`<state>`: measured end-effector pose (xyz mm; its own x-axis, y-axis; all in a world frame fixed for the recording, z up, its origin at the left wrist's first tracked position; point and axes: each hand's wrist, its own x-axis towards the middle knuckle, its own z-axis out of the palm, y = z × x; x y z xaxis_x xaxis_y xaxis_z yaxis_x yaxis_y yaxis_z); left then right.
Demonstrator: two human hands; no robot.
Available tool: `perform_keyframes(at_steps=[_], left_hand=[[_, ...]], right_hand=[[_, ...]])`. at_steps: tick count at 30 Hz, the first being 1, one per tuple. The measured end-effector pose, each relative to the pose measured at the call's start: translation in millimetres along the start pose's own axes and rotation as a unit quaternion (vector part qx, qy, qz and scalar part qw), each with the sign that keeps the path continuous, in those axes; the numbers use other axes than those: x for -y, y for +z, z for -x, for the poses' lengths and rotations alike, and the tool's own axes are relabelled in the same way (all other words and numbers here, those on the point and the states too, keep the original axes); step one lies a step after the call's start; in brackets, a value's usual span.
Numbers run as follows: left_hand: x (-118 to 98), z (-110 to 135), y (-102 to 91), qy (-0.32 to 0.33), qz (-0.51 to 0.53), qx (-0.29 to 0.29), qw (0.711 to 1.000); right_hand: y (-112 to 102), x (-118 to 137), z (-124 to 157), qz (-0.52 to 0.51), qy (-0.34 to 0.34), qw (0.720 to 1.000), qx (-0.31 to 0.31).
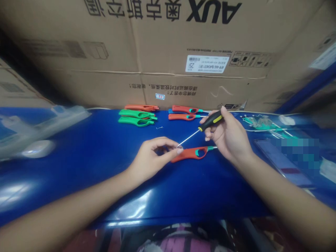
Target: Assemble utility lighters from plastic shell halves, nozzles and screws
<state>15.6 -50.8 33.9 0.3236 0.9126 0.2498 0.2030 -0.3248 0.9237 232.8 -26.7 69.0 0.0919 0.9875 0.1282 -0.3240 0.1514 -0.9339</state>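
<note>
My right hand [229,134] grips a screwdriver [207,125] by its black and yellow handle, the thin shaft slanting down to the left. The tip meets the pinched thumb and forefinger of my left hand [153,157], which seem to hold something too small to make out. An orange lighter [191,154] with a teal trigger lies flat on the blue table [91,157] between both hands, just under the shaft.
Two green lighters [136,117] and an orange one [141,107] lie at the back, with two red ones [185,113] beside them. A big cardboard box [168,52] walls the rear. Clear bagged parts [259,122] sit right, plastic packaging [39,129] left.
</note>
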Motion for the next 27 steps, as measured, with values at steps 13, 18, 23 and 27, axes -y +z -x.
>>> perform_keyframes(at_steps=[13,18,23,27], left_hand=[[1.4,3.4,-0.2,0.065,-0.069,0.006,0.995],[7.0,6.6,1.5,0.088,-0.116,0.040,0.989],[12.4,8.8,6.2,0.099,-0.138,0.121,0.978],[16.1,10.0,8.8,0.114,-0.142,0.129,0.975]], right_hand=[[0.4,3.0,3.5,0.048,-0.055,0.997,0.034],[1.9,5.2,13.0,0.122,-0.112,0.983,0.081],[-1.0,2.7,27.0,0.201,-0.186,0.942,0.196],[-2.9,-7.1,32.7,0.224,-0.283,0.897,0.254]])
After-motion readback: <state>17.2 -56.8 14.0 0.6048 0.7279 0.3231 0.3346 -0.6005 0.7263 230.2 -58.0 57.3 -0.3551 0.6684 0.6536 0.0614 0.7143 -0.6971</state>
